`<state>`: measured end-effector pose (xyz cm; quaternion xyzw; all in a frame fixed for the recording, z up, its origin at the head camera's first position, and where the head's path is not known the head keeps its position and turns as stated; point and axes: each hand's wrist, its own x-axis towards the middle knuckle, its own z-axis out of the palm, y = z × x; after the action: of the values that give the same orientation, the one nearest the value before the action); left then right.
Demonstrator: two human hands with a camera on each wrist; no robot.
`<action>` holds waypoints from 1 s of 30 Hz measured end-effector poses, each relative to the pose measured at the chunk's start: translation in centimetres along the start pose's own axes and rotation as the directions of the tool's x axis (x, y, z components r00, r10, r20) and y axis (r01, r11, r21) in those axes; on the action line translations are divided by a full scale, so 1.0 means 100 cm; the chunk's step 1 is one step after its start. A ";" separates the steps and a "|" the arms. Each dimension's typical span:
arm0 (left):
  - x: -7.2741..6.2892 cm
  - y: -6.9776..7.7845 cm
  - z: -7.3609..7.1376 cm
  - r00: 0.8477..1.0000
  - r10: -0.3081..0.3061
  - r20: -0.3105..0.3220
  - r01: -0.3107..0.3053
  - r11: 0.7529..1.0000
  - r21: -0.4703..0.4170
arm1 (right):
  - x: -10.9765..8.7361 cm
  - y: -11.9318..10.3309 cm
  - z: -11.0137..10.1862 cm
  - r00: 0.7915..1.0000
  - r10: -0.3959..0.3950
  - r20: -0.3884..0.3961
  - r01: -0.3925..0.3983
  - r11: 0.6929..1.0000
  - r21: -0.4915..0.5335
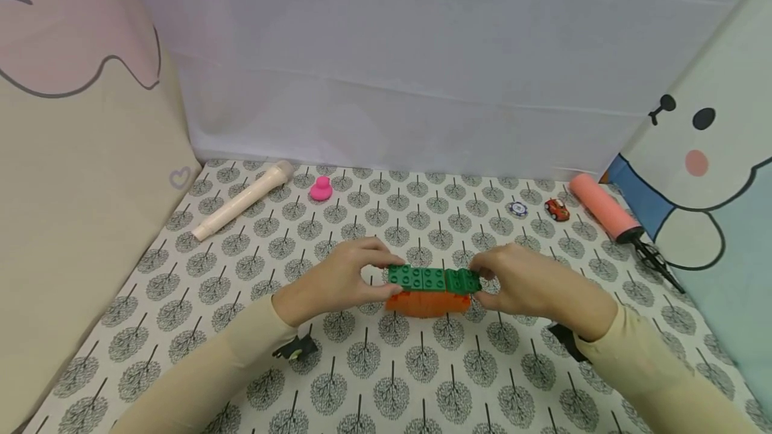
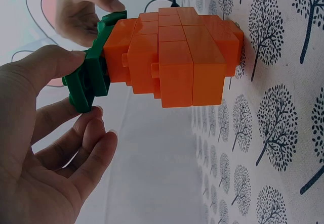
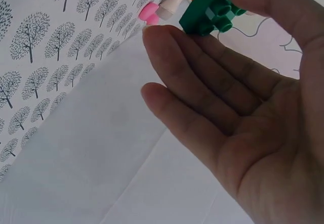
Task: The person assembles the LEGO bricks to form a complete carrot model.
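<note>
A toy-brick build of stacked orange bricks [image 2: 177,57], topped by a row of green bricks [image 1: 425,278], is upright in the middle of the tablecloth. Its orange part widens in the middle and narrows toward the bottom. My left hand [image 1: 344,280] pinches the left end of the green row between thumb and fingers. At the right end, my right hand [image 1: 525,280] pinches a green brick [image 3: 210,11], thumb on the near side. Some of its fingers are extended below the brick in the right wrist view. Whether the lowest orange brick touches the cloth is hard to tell.
Toward the back left lie a pale, long stick-like object [image 1: 241,203] and a pink toy duck [image 1: 322,189]. At the back right are a poker chip [image 1: 517,209], a small red toy car [image 1: 557,209] and a coral cylinder with a black end [image 1: 606,209]. Fabric walls enclose the tree-patterned cloth.
</note>
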<state>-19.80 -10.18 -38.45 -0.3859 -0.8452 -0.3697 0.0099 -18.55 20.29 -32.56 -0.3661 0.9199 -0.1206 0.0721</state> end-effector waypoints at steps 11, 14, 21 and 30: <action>0.000 -0.001 0.000 1.000 -0.003 -0.002 0.003 1.000 0.002 | 0.002 -0.004 -0.005 1.000 0.011 -0.020 -0.011 1.000 -0.019; 0.000 -0.001 0.001 1.000 -0.006 0.001 0.006 1.000 -0.002 | 0.001 -0.004 -0.006 1.000 0.001 -0.027 -0.002 1.000 -0.027; 0.000 0.000 0.000 1.000 -0.008 0.005 0.008 1.000 -0.014 | -0.001 -0.001 -0.007 0.999 -0.015 -0.042 0.015 1.000 -0.014; 0.000 0.000 0.000 1.000 -0.009 0.005 0.009 1.000 -0.008 | -0.002 0.002 -0.005 0.998 -0.038 -0.051 0.037 0.999 -0.010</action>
<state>-19.80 -10.18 -38.49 -0.3829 -0.8455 -0.3722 0.0046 -18.65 20.60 -32.08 -0.3805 0.9149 -0.1271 0.0446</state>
